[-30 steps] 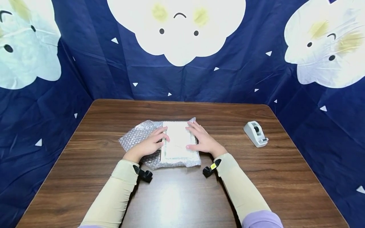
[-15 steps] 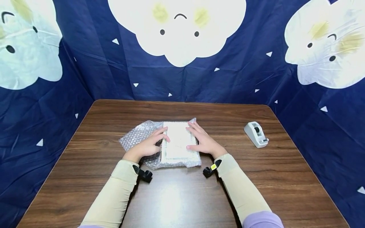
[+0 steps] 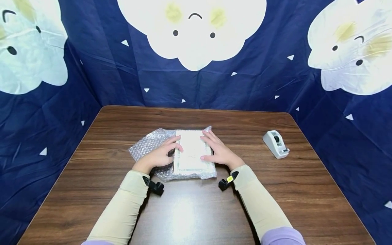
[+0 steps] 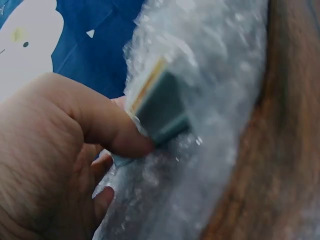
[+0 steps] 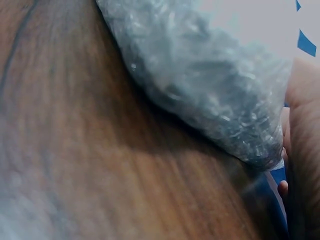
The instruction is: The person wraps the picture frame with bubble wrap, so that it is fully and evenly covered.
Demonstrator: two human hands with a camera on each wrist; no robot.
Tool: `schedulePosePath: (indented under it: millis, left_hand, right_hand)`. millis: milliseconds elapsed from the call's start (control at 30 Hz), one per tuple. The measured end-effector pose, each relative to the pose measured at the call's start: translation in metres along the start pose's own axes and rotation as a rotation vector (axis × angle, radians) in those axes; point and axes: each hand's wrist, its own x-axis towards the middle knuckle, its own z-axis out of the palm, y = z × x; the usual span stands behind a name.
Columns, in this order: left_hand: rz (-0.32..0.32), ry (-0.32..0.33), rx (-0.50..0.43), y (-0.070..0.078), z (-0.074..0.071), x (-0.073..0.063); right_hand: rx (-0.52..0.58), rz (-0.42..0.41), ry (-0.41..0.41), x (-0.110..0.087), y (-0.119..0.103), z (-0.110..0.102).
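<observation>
A flat white rectangular panel with a raised border (image 3: 191,149), much like a picture frame, lies on bubble wrap (image 3: 150,144) that spreads out to its left. My left hand (image 3: 160,154) holds the panel's left edge, fingertips on top. In the left wrist view, the thumb (image 4: 125,137) presses the panel's greenish side (image 4: 162,107), beside a yellowish strip. On the right, my right hand (image 3: 218,149) rests with spread fingers on the panel and the wrap along its edge. In the right wrist view, crumpled bubble wrap (image 5: 200,85) covers that side; most of the hand is outside that view.
A white tape dispenser (image 3: 275,144) stands on the right part of the brown wooden table (image 3: 122,117). Blue cloth (image 3: 196,85) with white clouds hangs behind and at both sides of the table. Each wrist carries a small black camera.
</observation>
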Motion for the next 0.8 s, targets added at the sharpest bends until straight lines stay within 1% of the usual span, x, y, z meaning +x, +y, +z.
schedulePosePath:
  millis: [100,267,400,500,600,667,733,800]
  left_hand:
    - [0.001,0.024,0.027,0.004,-0.002,0.000]
    - [-0.011,0.102,0.062,0.006,-0.011,-0.001]
    - [-0.025,0.192,0.069,0.003,-0.030,-0.010]
    - [-0.056,0.292,0.097,-0.005,-0.048,-0.021]
    - [-0.118,0.402,0.151,-0.020,-0.066,-0.037]
    - [-0.192,0.457,0.186,-0.031,-0.075,-0.049]
    - [-0.279,0.484,0.208,-0.043,-0.081,-0.060]
    - [-0.371,0.496,0.215,-0.055,-0.082,-0.071]
  right_hand:
    - [-0.030,0.015,-0.005,0.000,0.000,0.000]
    - [-0.059,0.021,-0.012,-0.001,-0.001,0.000]
    - [-0.047,0.006,-0.009,-0.001,0.000,-0.001]
    - [-0.040,0.005,-0.011,-0.001,0.000,-0.001]
    - [-0.044,0.003,-0.014,0.000,0.000,-0.002]
    - [-0.046,0.000,-0.015,0.000,-0.001,-0.002]
    - [-0.045,-0.002,-0.014,0.000,-0.002,-0.002]
    - [-0.041,-0.003,-0.011,-0.001,-0.002,-0.002]
